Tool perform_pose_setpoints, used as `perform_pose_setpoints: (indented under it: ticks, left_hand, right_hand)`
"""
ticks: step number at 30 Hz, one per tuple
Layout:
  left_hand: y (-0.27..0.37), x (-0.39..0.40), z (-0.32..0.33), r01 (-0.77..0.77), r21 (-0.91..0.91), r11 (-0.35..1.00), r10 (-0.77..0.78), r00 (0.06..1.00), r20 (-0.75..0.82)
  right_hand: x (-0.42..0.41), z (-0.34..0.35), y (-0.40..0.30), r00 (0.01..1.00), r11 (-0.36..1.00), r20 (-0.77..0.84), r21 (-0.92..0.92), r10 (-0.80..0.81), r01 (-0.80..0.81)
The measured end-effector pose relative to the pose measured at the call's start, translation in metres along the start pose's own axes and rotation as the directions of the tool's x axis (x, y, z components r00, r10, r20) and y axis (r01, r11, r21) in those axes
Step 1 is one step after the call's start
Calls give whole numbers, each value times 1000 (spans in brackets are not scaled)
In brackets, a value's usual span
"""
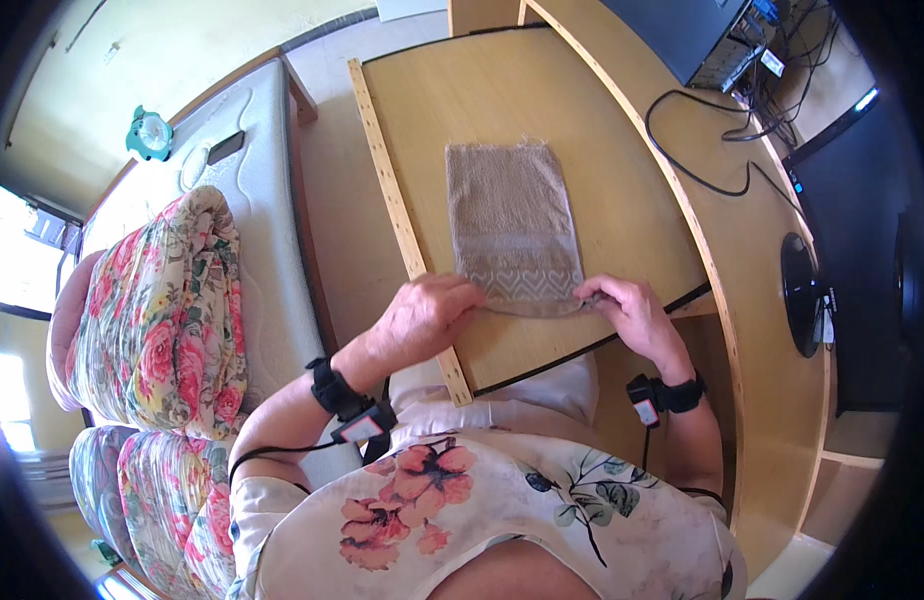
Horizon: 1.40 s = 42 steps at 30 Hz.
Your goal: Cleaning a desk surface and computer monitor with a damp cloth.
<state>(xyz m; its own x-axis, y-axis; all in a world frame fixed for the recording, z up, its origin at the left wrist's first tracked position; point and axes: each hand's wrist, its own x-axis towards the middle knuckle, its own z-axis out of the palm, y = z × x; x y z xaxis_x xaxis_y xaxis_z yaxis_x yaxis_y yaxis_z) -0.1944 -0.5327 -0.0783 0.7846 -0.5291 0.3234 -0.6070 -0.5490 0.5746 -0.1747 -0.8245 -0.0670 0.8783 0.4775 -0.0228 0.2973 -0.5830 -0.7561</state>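
A taupe terry towel [510,199] lies flat on a light wooden board [619,187] in front of me. Its near end carries a woven border of pale hearts and zigzags. My left hand [430,311] pinches the near left corner, its fingertips partly hidden under the hand. At the near right corner, my right hand [633,311] grips the edge between thumb and fingers. The near hem sags slightly between the two hands. Loose threads fringe the far edge of the towel. Each wrist wears a black strap with a small cabled device.
A wooden strip [390,195] edges the board on the left. To the right, a desk [777,420] holds a computer case [679,37], a black cable [702,180] and a monitor [859,225]. On the left, a mattress [263,247] bears folded floral quilts [161,322], a phone [226,148] and a small teal fan [149,135].
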Motion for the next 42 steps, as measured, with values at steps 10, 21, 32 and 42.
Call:
perform_pose_setpoints:
  ticks: [10,21,32,42]
  left_hand:
    - [-45,52,-35,455,-443,772,-470,879,82]
    - [-64,106,-50,-525,-674,-520,-775,622,114]
    - [-40,118,-12,-590,-613,-525,-689,718,-101]
    - [-57,121,22,-540,-559,-629,-533,823,-196]
  right_hand:
    - [80,-28,-10,983,970,-102,206,153,-130]
    - [133,-2,11,904,866,-371,500,211,3]
    - [130,21,-2,938,-394,-196,869,284,301]
    - [161,49,-5,965,-449,-154,862,212,236]
